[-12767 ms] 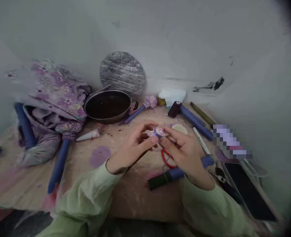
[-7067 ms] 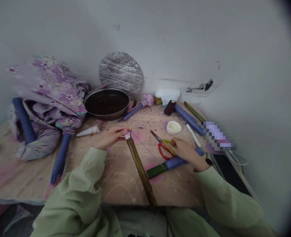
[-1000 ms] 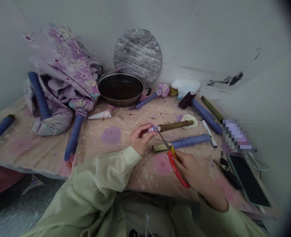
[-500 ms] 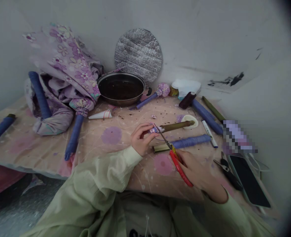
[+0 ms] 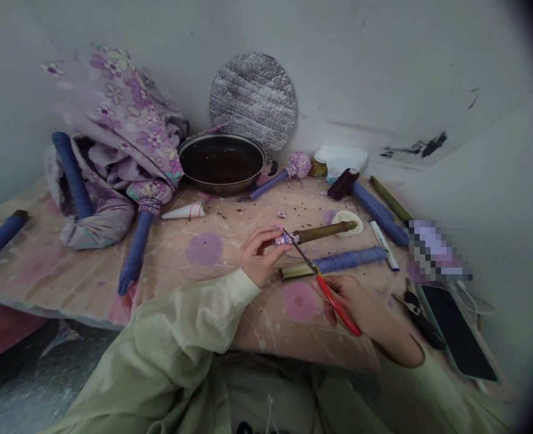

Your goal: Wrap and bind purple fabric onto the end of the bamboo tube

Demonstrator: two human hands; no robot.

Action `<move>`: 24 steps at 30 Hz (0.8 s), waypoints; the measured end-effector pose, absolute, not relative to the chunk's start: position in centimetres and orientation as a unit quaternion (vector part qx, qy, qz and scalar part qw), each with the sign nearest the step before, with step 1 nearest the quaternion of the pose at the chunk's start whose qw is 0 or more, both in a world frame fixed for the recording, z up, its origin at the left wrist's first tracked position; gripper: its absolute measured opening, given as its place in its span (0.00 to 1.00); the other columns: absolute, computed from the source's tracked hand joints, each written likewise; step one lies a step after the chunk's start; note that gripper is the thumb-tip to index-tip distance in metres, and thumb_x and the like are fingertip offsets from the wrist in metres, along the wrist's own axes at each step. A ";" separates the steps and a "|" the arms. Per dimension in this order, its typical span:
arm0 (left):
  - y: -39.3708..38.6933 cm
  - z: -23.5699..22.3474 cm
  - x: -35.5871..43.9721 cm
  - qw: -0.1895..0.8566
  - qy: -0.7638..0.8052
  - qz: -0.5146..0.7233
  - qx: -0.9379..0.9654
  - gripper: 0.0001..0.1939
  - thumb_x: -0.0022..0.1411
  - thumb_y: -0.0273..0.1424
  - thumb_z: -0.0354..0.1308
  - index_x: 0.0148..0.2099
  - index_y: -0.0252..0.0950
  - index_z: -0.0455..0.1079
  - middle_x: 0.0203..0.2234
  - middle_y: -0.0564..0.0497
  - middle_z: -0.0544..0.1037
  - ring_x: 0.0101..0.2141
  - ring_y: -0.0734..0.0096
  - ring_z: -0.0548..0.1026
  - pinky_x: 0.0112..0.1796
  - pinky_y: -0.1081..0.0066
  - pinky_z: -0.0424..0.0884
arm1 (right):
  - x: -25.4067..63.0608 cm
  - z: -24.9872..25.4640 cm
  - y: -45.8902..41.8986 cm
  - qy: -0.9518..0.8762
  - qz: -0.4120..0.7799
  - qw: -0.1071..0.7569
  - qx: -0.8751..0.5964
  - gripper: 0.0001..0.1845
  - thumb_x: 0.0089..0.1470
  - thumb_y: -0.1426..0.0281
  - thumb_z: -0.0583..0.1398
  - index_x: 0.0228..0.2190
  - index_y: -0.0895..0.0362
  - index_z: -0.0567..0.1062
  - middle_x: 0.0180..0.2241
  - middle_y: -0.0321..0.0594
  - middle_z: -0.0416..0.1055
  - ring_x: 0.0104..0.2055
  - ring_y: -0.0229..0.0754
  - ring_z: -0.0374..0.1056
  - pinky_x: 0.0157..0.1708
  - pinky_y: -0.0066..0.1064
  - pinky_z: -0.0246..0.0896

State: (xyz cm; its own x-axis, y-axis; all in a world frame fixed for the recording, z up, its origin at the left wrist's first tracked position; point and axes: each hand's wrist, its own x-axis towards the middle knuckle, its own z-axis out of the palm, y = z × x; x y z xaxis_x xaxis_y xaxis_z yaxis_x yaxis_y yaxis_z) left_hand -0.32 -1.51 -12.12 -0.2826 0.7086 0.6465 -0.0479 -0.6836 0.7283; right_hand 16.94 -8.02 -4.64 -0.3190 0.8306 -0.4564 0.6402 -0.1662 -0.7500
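A: Where are the hands?
B: Apart. The left hand is curled around the end of a bamboo stick, and the right hand grips red scissors.

A: What's on the stick?
B: A small purple bundle sits at the tip, right against the left fingers. The stick runs from there toward 3 o'clock.

A: And the scissors?
B: They point toward 10 o'clock from the right hand, with the blades reaching the bundle. I can't tell whether they're cutting anything.

A: What's around them?
B: A blue-wrapped stick lies just below the bamboo one. A pan sits toward 12 o'clock from the left hand, and a phone lies toward 3 o'clock from the right hand.
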 end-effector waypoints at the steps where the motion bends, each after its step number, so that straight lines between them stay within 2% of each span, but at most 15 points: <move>1: -1.5 -12.1 -0.3 0.253 0.305 0.739 0.545 0.14 0.46 0.25 0.67 0.39 0.39 0.76 0.34 0.48 0.77 0.40 0.69 0.76 0.37 0.71 0.74 | 17.0 -4.6 -8.0 -0.645 0.507 0.096 -0.564 0.21 0.57 0.56 0.50 0.19 0.55 0.61 0.14 0.32 0.62 0.17 0.33 0.55 0.18 0.27 0.48; 7: -1.6 -12.4 -0.3 0.250 0.313 0.733 0.550 0.14 0.45 0.26 0.68 0.39 0.38 0.76 0.35 0.47 0.77 0.39 0.69 0.76 0.37 0.70 0.74 | 17.7 -4.5 -7.6 -0.695 0.475 0.111 -0.528 0.16 0.57 0.60 0.50 0.22 0.55 0.62 0.17 0.30 0.60 0.20 0.34 0.56 0.20 0.27 0.51; 14: -1.7 -12.5 -0.2 0.269 0.316 0.734 0.537 0.14 0.45 0.26 0.68 0.38 0.38 0.76 0.35 0.47 0.78 0.40 0.67 0.76 0.34 0.71 0.75 | 17.1 -3.0 -6.9 -0.748 0.385 0.063 -0.537 0.18 0.58 0.61 0.50 0.21 0.56 0.65 0.21 0.34 0.66 0.22 0.36 0.57 0.23 0.29 0.51; 24: -1.6 -12.5 -0.2 0.288 0.317 0.734 0.527 0.13 0.45 0.28 0.68 0.37 0.37 0.76 0.34 0.47 0.78 0.40 0.67 0.76 0.37 0.68 0.75 | 17.4 -3.3 -6.5 -0.742 0.371 0.033 -0.557 0.20 0.56 0.58 0.51 0.19 0.57 0.66 0.16 0.33 0.65 0.19 0.35 0.58 0.20 0.28 0.48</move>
State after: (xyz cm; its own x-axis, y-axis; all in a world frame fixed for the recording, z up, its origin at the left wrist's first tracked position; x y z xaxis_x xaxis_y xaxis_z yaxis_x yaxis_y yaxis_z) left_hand -0.22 -1.58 -12.52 -0.2787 0.7572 0.5907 -0.0890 -0.6328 0.7692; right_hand 17.44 -6.51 -3.30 -0.3780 0.8508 -0.3650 0.8025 0.1045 -0.5874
